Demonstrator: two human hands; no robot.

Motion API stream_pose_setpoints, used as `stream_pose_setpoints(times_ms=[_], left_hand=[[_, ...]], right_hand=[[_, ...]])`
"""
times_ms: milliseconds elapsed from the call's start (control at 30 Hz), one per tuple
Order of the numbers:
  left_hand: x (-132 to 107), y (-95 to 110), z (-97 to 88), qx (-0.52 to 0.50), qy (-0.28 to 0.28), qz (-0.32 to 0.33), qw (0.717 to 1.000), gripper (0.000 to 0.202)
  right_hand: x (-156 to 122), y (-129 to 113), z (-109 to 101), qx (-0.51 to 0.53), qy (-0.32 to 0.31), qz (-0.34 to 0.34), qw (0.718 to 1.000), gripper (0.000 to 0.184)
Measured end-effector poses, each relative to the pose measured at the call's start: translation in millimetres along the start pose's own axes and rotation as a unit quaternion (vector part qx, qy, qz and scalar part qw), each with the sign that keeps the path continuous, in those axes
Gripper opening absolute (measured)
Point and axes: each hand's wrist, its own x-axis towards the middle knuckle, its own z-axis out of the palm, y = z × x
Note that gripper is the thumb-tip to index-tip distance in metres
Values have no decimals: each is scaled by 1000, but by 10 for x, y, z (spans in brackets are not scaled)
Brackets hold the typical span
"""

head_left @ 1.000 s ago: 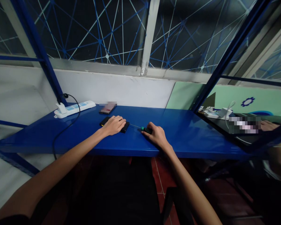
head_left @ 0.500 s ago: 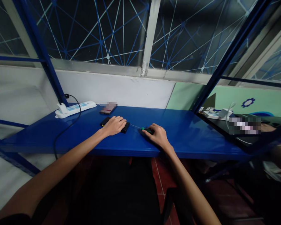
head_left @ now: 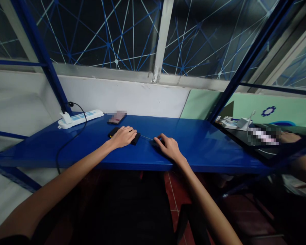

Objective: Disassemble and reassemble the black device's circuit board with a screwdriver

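Note:
My left hand (head_left: 124,136) lies over a flat black rectangular case (head_left: 135,139), its fingers bent across the top and holding it against the table. A bit of yellow shows at the case's left edge. From the case's right side a thin metal screwdriver shaft (head_left: 146,137) runs toward my right hand (head_left: 167,146). That hand is curled low over the table, thumb and forefinger at the shaft's end, and it covers the screwdriver's handle. Whether the shaft's tip enters the case or only touches its edge, I cannot tell.
On the blue table (head_left: 193,136), a phone (head_left: 117,117) lies behind the case. A white power strip (head_left: 81,118) with a black cable (head_left: 73,136) is at the left. To the right, beyond a blue post (head_left: 224,92), another person's hand (head_left: 290,137) is near a black surface.
The green and black screwdriver handle, visible earlier in my right hand, is now hidden by the fingers. My right thumb and forefinger have shifted forward over it. My left hand stays on the case.

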Motion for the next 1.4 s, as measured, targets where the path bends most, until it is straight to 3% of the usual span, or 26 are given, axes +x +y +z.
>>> stream_pose_setpoints(times_ms=[233,400,467,633,800,1167,1400], left_hand=[[4,3,-14,-35,-10,-22,999,43],[6,-2,-14,-48,-14,-27,998,43],[8,-6,-13,-51,-13,-26,998,43],[14,-9,-17,-52,-12,-29,998,42],[10,-21,-1,-37,-11,-31,999,42],[2,-18,5,-11,-5,-31,999,42],[-7,-25,29,-7,-2,-28,1000,43]], right_hand=[[211,60,-57,72,-68,-2,995,58],[373,133,-101,180,-193,12,964,59],[381,131,-103,182,-206,6,961,59],[250,51,-48,15,-96,-45,994,54],[155,1,22,-96,-43,-66,992,50],[150,54,29,-52,10,-79,995,36],[154,16,78,-118,10,-57,991,33]])
